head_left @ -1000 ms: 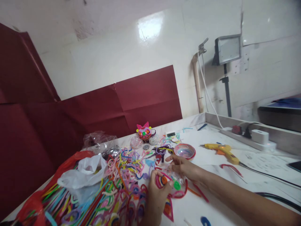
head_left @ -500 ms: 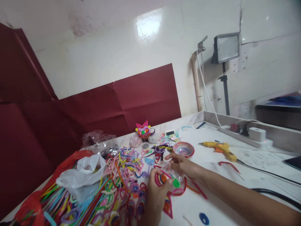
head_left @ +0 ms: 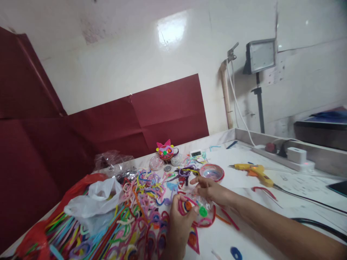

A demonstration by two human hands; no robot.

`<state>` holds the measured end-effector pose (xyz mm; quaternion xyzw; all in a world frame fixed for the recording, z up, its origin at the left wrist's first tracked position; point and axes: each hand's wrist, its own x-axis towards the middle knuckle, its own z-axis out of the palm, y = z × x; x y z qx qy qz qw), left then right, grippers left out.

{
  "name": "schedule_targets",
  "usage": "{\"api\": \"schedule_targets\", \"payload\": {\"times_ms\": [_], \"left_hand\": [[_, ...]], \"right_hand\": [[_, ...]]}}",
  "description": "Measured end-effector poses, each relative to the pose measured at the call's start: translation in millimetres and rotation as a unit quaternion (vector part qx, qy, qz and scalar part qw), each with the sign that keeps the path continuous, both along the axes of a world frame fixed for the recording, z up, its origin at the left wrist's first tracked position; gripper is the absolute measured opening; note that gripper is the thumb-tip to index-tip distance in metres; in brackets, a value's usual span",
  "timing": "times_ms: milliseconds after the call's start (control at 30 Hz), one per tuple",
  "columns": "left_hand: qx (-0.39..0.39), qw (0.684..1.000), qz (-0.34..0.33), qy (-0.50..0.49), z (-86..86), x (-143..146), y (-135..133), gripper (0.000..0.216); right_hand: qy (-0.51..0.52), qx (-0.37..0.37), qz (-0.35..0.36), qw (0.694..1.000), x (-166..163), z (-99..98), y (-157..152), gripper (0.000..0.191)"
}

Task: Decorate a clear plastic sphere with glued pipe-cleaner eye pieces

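Note:
My left hand (head_left: 179,220) and my right hand (head_left: 213,191) hold a clear round piece (head_left: 199,207) between them, low over the white table (head_left: 284,195). It is trimmed with red fuzzy wire and carries coiled orange and green dots. The left fingers curl around its near left side. The right fingers press on its far top edge, with one finger stretched toward a pink-rimmed bowl (head_left: 211,172). A heap of coloured fuzzy wires (head_left: 141,202) lies just left of both hands.
A yellow glue gun (head_left: 255,171) with its cable lies at the right. A finished pink cat-like figure (head_left: 165,151) stands at the back, near clear domes. White and red plastic bags (head_left: 89,202) sit at the left. A power strip (head_left: 295,159) lines the back ledge.
Both hands stay on the clear piece with only slight finger shifts. The view has drifted a little.

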<state>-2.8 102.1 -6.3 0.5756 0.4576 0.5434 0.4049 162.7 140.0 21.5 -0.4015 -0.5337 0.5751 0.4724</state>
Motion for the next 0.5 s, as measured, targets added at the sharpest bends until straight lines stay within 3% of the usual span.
{"api": "schedule_targets", "payload": {"times_ms": [233,500], "left_hand": [[0.005,0.999,-0.03,-0.039,8.8,-3,-1,0.03],[0.026,0.996,-0.076,-0.039,11.2,-3,-5,0.03]], "right_hand": [[-0.007,0.003,-0.03,1.0,-3,15.0,-7,0.047],[0.001,0.033,-0.064,0.997,2,28.1,-38,0.049]]}}
